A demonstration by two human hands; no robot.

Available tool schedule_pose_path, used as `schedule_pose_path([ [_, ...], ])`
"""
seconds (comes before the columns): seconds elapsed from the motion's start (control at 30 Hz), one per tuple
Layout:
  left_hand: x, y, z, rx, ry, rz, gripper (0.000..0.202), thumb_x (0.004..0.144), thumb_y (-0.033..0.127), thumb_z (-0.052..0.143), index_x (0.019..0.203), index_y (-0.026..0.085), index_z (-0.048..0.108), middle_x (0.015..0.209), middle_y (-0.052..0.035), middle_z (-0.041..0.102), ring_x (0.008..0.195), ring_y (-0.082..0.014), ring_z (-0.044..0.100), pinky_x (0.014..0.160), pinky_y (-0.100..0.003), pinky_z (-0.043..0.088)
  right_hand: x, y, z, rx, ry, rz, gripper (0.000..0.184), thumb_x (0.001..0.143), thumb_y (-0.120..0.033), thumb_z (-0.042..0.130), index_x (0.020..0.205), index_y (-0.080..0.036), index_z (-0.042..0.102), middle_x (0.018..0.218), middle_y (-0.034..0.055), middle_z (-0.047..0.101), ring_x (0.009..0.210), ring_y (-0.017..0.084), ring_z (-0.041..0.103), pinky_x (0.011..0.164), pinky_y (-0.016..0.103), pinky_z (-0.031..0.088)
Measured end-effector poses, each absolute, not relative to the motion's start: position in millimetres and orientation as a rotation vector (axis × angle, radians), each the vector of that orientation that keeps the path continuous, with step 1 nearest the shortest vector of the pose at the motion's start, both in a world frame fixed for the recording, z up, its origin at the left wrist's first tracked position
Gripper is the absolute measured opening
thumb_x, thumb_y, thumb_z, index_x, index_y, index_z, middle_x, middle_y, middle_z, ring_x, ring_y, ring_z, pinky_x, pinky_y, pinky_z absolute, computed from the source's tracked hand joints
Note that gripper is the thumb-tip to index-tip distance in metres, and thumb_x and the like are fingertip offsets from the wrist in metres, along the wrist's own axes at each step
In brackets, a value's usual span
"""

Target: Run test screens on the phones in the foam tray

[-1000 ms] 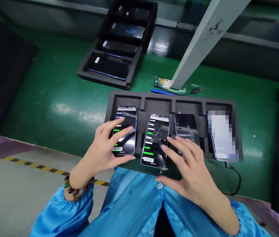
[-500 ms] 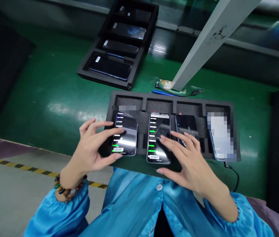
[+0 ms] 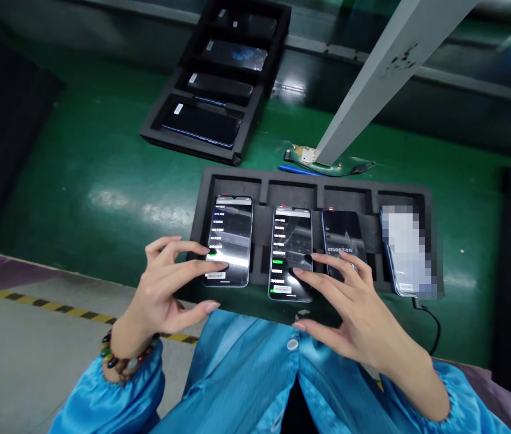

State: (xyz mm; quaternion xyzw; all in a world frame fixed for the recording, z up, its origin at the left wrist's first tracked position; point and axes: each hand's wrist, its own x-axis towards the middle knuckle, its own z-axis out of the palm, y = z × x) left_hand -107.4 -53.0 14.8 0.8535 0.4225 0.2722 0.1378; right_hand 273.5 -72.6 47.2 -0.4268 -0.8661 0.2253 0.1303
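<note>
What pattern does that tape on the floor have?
The floor tape has alternating yellow and black bands; the head view shows it.

The worktop (image 3: 110, 157) carries two trays: one near tray (image 3: 292, 196) by the near edge with four phones (image 3: 233, 232), one far tray (image 3: 219, 150) toward the far edge with at least four more. There are two cables (image 3: 364, 169), one post (image 3: 373, 78), one blue stick (image 3: 298, 169), one left hand (image 3: 165, 289), one right hand (image 3: 355, 307).

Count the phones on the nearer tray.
4: leftmost phone by the left hand; second phone by the right hand; third phone, partly hidden by that hand; rightmost phone, by a cable.
</note>
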Motion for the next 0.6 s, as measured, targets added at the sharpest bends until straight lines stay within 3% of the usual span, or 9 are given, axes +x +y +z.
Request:
schedule_pose_path([
  [0.3, -106, -61, 16, 2.392, 1.251, 0.837, 0.039, 0.093, 0.054, 0.068, 0.123, 0.032, 0.081, 0.099, -0.0029, 0.086, 0.103, -0.0325, 0.077, 0.110, -0.058, 0.043, 275, -60, 49, -1.192, -2.523, 0.584, 0.066, 0.108, -0.064, 0.068, 0.158, -0.023, 0.057, 0.143, 0.0135, 0.079, 0.147, 0.036, 0.063, 0.128, 0.060, 0.038],
  [0.47, -105, -48, 15, 2.341, 1.541, 0.762, 0.050, 0.099, 0.059, 0.065, 0.137, 0.028, 0.078, 0.125, -0.0116, 0.079, 0.121, -0.0357, 0.071, 0.111, -0.058, 0.042, 273, -39, 44, -1.247, -2.515, 0.550, 0.067, 0.111, -0.064, 0.064, 0.163, -0.023, 0.051, 0.154, 0.0178, 0.072, 0.154, 0.039, 0.057, 0.127, 0.064, 0.038],
  [0.6, -105, -41, 11, 2.359, 1.567, 0.688, 0.052, 0.097, 0.060, 0.070, 0.140, 0.030, 0.074, 0.128, -0.0108, 0.078, 0.124, -0.0372, 0.069, 0.115, -0.059, 0.040, 272, -26, 43, -1.323, -2.504, 0.552, 0.069, 0.110, -0.066, 0.063, 0.163, -0.023, 0.051, 0.156, 0.0220, 0.069, 0.156, 0.043, 0.055, 0.123, 0.066, 0.044],
])
